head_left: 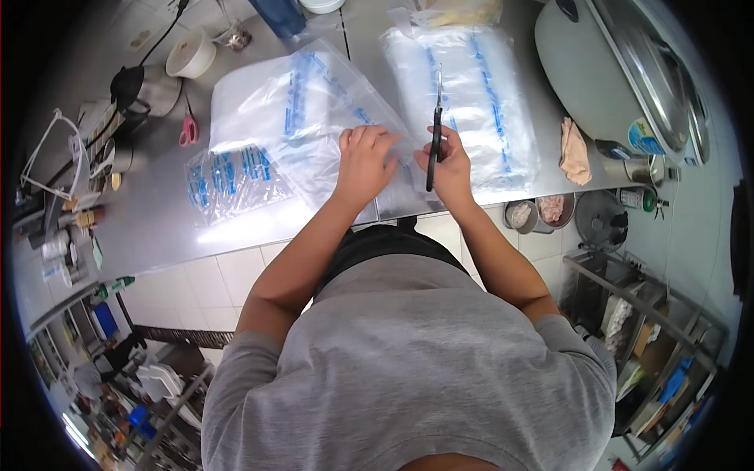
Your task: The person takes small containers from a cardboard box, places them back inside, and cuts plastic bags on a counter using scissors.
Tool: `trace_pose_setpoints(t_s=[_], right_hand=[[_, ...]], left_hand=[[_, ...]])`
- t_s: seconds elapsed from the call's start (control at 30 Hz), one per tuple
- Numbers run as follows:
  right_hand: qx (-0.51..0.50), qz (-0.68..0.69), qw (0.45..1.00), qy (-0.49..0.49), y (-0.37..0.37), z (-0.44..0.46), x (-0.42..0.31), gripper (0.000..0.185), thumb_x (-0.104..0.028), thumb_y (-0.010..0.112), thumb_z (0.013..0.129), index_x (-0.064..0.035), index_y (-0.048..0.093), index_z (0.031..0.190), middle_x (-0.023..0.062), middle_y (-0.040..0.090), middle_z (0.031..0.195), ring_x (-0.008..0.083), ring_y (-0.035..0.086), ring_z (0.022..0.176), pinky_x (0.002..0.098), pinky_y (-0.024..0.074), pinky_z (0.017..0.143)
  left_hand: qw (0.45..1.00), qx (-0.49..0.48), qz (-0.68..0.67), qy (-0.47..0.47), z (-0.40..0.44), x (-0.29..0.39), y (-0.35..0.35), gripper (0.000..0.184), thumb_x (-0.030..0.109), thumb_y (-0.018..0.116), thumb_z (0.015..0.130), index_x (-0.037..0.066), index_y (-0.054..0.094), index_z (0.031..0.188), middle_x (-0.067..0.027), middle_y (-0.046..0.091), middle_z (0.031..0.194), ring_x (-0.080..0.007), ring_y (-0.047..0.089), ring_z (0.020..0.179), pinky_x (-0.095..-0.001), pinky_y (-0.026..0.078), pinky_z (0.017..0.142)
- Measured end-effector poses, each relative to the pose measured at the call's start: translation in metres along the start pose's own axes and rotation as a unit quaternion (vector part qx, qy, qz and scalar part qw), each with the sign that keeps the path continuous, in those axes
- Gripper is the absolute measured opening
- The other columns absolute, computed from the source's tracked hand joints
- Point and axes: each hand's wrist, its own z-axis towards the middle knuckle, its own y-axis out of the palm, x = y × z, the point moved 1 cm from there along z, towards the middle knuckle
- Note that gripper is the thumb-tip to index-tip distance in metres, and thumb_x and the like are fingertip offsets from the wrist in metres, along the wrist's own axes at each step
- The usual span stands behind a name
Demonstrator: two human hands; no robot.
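Black-handled scissors [434, 149] are held upright in my right hand [449, 169], blades pointing away from me and seemingly closed. My left hand [365, 161] lies over a clear plastic bag [314, 157], fingers bent and apart, with a gap between thumb and forefinger. Beneath that bag is a stack of white plastic bags [259, 94] with blue print. Another stack of blue-printed clear bags [471, 102] lies to the right, just past my right hand. A crumpled clear wrapper [224, 184] with blue print rests left of my left hand.
Pink-handled scissors [188, 132], a white bowl [191, 55] and a metal pot [161, 90] sit left on the steel table [157, 228]. At right are a large lidded cooker [589, 71] and a peach cloth [575, 153]. Metal containers [521, 217] stand below the table's edge.
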Motion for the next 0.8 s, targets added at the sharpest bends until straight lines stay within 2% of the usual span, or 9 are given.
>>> trace_pose_setpoints(t_s=[0.07,0.13,0.2,0.23,0.3,0.43,0.6,0.73,0.8], right_hand=[[-0.100,-0.027,0.993,0.048,-0.027,-0.003,-0.005,0.049,-0.022,0.074,0.082,-0.0005,0.051,0.121,0.0015,0.059,0.079,0.0083,0.054,0.071,0.0232,0.0443,0.062],[-0.275,0.014,0.950,0.147,-0.066,-0.021,-0.021,0.063,-0.049,0.067,0.086,-0.0028,0.049,0.125,0.0028,0.058,0.082,0.0121,0.056,0.075,0.0266,0.0459,0.069],[-0.388,0.056,0.914,0.104,-0.092,-0.038,-0.018,0.077,-0.066,0.056,0.085,-0.0041,0.045,0.129,0.0054,0.058,0.087,0.0151,0.057,0.079,0.0291,0.0456,0.076],[-0.437,0.042,0.886,0.151,-0.104,-0.043,-0.017,0.087,-0.076,0.047,0.082,-0.0045,0.043,0.132,0.0069,0.058,0.090,0.0168,0.058,0.083,0.0312,0.0448,0.081],[-0.514,0.067,0.835,0.186,-0.119,-0.042,-0.021,0.089,-0.079,0.042,0.081,-0.0045,0.044,0.130,0.0069,0.058,0.089,0.0172,0.059,0.083,0.0304,0.0455,0.078],[-0.516,0.075,0.826,0.216,-0.109,-0.030,-0.025,0.094,-0.086,0.035,0.077,-0.0061,0.046,0.126,0.0062,0.057,0.081,0.0155,0.057,0.073,0.0268,0.0420,0.068],[-0.389,0.166,0.857,0.294,-0.093,-0.031,-0.008,0.069,-0.064,0.047,0.091,0.0017,0.055,0.112,0.0065,0.056,0.070,0.0155,0.056,0.063,0.0275,0.0429,0.056],[-0.323,0.167,0.873,0.326,-0.094,-0.039,-0.016,0.054,-0.048,0.056,0.093,0.0035,0.057,0.107,0.0032,0.052,0.061,0.0130,0.050,0.050,0.0262,0.0400,0.048],[-0.319,0.161,0.878,0.318,-0.098,-0.042,-0.018,0.052,-0.046,0.058,0.092,0.0035,0.057,0.107,0.0025,0.052,0.060,0.0120,0.049,0.048,0.0255,0.0387,0.046]], left_hand=[[1.000,0.023,0.004,-0.011,0.001,-0.004,0.014,0.016,0.014,0.073,0.071,0.014,0.065,0.085,-0.0021,0.060,0.091,-0.0240,0.054,0.093,-0.0438,0.034,0.088],[0.998,0.052,-0.008,-0.023,0.005,-0.001,0.015,0.011,0.011,0.072,0.072,0.014,0.066,0.080,0.0008,0.059,0.083,-0.0228,0.054,0.086,-0.0438,0.035,0.086],[0.997,0.065,0.010,-0.030,0.006,0.001,0.018,0.011,0.011,0.072,0.071,0.014,0.066,0.080,0.0007,0.059,0.081,-0.0225,0.055,0.084,-0.0433,0.034,0.085],[0.997,0.068,0.017,-0.033,0.005,0.003,0.020,0.012,0.011,0.072,0.071,0.015,0.066,0.080,0.0007,0.059,0.081,-0.0223,0.055,0.084,-0.0431,0.034,0.085],[0.995,0.065,0.041,-0.056,0.006,0.009,0.021,0.010,0.013,0.073,0.073,0.014,0.068,0.082,-0.0005,0.061,0.084,-0.0220,0.056,0.085,-0.0412,0.034,0.087],[0.992,0.064,0.070,-0.085,0.004,0.021,0.025,0.010,0.014,0.073,0.074,0.015,0.069,0.084,-0.0009,0.062,0.087,-0.0214,0.057,0.086,-0.0400,0.034,0.087],[0.988,0.076,0.098,-0.096,-0.006,0.033,0.024,0.015,0.013,0.073,0.074,0.016,0.069,0.088,-0.0004,0.061,0.088,-0.0220,0.056,0.086,-0.0401,0.034,0.087],[0.982,0.096,0.078,-0.142,-0.010,0.054,0.013,0.013,0.015,0.074,0.077,0.011,0.067,0.087,0.0000,0.061,0.091,-0.0179,0.056,0.084,-0.0388,0.038,0.082],[0.893,0.056,-0.224,-0.386,-0.028,0.063,0.023,0.015,0.019,0.074,0.081,0.008,0.066,0.089,-0.0011,0.062,0.096,-0.0149,0.056,0.085,-0.0354,0.041,0.078]])
